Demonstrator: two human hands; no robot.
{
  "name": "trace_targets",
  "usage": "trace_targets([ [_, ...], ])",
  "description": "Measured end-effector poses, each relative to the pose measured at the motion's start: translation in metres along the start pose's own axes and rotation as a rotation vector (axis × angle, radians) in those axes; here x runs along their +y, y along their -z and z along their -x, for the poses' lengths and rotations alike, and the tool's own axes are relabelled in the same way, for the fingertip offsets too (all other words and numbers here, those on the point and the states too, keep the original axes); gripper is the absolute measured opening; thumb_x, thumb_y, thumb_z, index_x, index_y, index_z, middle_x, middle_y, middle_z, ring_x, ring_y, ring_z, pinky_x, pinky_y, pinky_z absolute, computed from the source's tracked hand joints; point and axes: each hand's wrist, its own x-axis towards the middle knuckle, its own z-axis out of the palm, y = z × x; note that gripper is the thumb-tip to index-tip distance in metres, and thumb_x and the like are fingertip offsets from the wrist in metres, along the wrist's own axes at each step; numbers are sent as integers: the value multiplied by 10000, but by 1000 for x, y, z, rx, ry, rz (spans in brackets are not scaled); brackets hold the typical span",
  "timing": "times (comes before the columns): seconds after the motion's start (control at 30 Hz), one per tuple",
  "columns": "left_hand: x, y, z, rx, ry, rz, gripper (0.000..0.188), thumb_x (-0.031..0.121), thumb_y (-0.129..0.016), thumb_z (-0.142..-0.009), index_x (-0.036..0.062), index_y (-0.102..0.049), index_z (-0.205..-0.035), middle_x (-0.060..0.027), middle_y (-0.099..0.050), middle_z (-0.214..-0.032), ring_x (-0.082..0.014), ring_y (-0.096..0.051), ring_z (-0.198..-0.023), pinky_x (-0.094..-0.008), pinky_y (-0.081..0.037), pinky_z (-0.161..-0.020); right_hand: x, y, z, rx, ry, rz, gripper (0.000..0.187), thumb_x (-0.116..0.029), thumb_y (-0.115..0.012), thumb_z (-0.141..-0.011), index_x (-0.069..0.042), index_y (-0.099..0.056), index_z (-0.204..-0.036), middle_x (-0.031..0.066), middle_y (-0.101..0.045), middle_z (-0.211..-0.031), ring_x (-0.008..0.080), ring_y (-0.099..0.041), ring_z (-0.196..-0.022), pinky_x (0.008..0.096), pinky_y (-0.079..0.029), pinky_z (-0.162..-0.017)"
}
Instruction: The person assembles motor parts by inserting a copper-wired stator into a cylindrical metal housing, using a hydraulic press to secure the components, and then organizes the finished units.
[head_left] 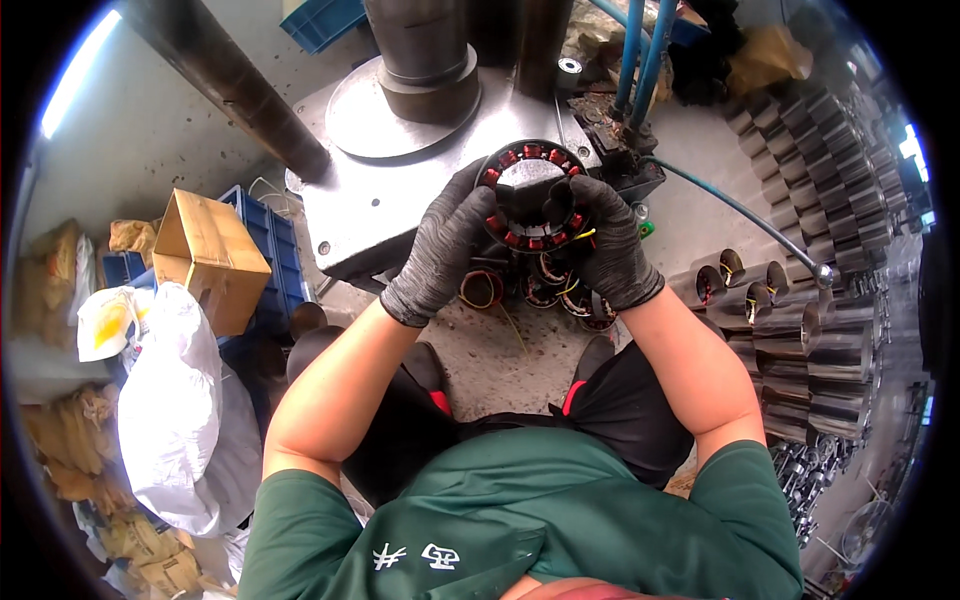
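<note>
Between both gloved hands I hold up a round motor stator [533, 242], a dark ring with copper-red windings around its inside. My left hand [446, 250], in a grey glove, closes on the ring's left side. On its right side my right hand [612, 245] grips the rim, and a short yellow wire sticks out near those fingers. The ring is in front of the press's metal table [350, 205]. Below my hands, several more wound stators [541, 293] are grouped near the floor, partly hidden by the held one. A single ring [481, 289] is to their left.
A heavy press ram [420, 50] stands on the table, with a thick dark column [230, 85] at left. Cardboard box [212, 250], blue crate [272, 245] and white sack [175, 410] are at left. Stacked metal cylinders [820, 350] line the right, near a ball-ended lever [822, 271].
</note>
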Motion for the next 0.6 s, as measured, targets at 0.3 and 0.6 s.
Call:
trace_targets([
  [0.3,7,4,-6,102,65,129,576,437,-541,-1077,-2,-531,-1449,-124,-670,-1233,-175,-643,-1134,-319,-538,-990,2,-7,-8,-10,-39,-79,321,-305,-729,-901,-51,-694,-1094,58,-738,-920,207,-743,-890,374,-645,-850],
  [0.6,-2,-1,-9,138,-65,-61,614,64,-709,-899,-19,-450,-1449,-146,-646,-1276,-208,-648,-1142,-337,-545,-1008,13,-13,-14,-14,-73,-57,363,-380,-697,-931,-57,-724,-1094,74,-761,-991,213,-734,-914,368,-611,-902],
])
